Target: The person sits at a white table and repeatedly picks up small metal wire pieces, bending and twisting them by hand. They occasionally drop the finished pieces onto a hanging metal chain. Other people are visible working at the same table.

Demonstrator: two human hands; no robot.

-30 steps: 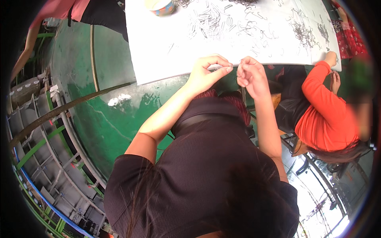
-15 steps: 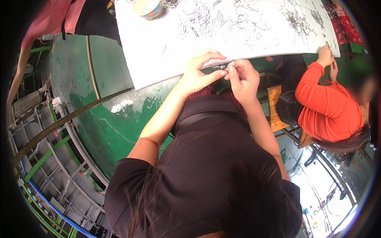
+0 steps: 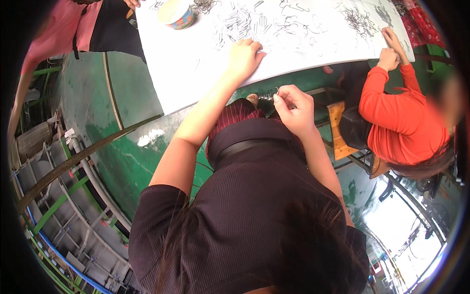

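My left hand (image 3: 245, 60) is over the white tabletop (image 3: 196, 85), its fingers bent down at the near edge of a pile of small grey strips (image 3: 237, 23). Whatever lies under its fingertips is hidden. Below the table's front edge, in front of my lap, my right hand (image 3: 295, 109) pinches a small dark wire hook (image 3: 277, 90) between thumb and bent fingers. A thin silvery, coiled-looking piece (image 3: 265, 97) shows beside those fingers; I cannot tell whether it hangs from them or lies farther below.
Loose hooks (image 3: 298, 29) and a dark tangled pile (image 3: 360, 22) spread rightward. A paper tub (image 3: 176, 14) stands at the far left. A co-worker in an orange top (image 3: 399, 122) works at the right, by a wooden stool (image 3: 338, 130). Another person in pink (image 3: 88, 27) stands left.
My hands, together at the table's edge before, have parted. The left has gone forward onto the table to the strips; the right has drawn slightly back and down with the hook.
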